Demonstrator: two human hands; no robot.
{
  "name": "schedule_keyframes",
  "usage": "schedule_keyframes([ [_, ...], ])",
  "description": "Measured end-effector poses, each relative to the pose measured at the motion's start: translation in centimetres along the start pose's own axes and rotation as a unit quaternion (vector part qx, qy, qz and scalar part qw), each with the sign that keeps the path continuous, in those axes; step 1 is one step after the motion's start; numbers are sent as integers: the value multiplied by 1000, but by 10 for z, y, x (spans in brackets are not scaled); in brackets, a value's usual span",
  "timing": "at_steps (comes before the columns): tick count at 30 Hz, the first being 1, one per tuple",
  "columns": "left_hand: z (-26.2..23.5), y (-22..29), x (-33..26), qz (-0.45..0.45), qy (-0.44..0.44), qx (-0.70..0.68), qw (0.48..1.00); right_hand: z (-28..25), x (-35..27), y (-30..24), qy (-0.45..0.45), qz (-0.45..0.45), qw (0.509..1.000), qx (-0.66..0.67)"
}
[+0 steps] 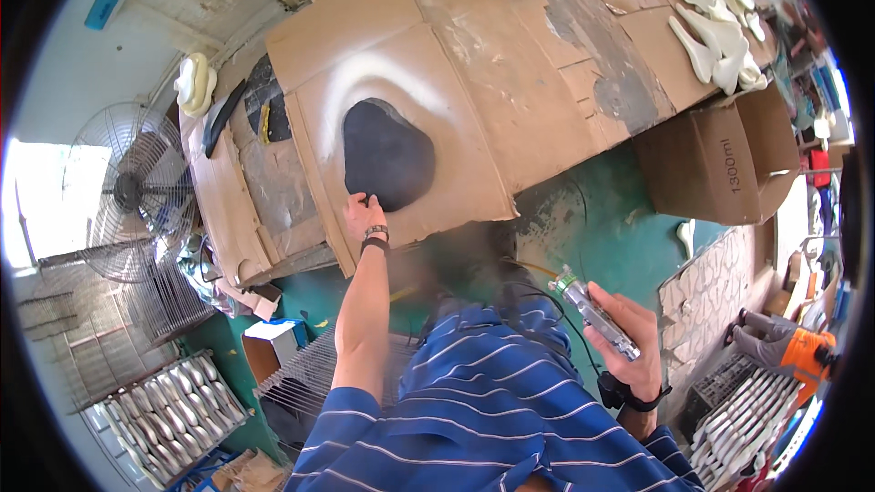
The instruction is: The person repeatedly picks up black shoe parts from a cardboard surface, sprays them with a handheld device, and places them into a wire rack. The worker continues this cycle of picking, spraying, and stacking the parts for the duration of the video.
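A smooth black pad (387,155), rounded and narrower at its far end, lies on the brown cardboard (469,159) covering the workbench. At its near edge, my left hand (365,216) grips the rim between curled fingers. My right hand (635,343) is wrapped round a silver spray gun (594,312) with a green part near its tip. The gun is off the bench, over the floor to the right of my body, and its nose points up and left. Part of its handle is hidden in my palm. A white sprayed arc (378,68) marks the cardboard beyond the pad.
A caged fan (132,184) stands left of the bench. Cream-coloured shaped pieces (715,41) are piled at the far right, above an open cardboard box (720,159). A dark hose (579,337) hangs near my legs. Another person (793,346) in an orange vest is at lower right.
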State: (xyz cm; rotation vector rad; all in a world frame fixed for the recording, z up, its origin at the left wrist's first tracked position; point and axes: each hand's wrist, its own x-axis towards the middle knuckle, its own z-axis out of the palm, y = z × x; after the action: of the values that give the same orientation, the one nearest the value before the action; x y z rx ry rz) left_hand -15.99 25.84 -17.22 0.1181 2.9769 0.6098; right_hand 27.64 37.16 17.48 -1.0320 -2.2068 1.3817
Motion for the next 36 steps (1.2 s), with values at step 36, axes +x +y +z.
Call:
schedule_keyframes([
  [36, -318, -138, -281, -114, 154, -928, 320, 56, 63, 17, -361, -205, 907, -75],
])
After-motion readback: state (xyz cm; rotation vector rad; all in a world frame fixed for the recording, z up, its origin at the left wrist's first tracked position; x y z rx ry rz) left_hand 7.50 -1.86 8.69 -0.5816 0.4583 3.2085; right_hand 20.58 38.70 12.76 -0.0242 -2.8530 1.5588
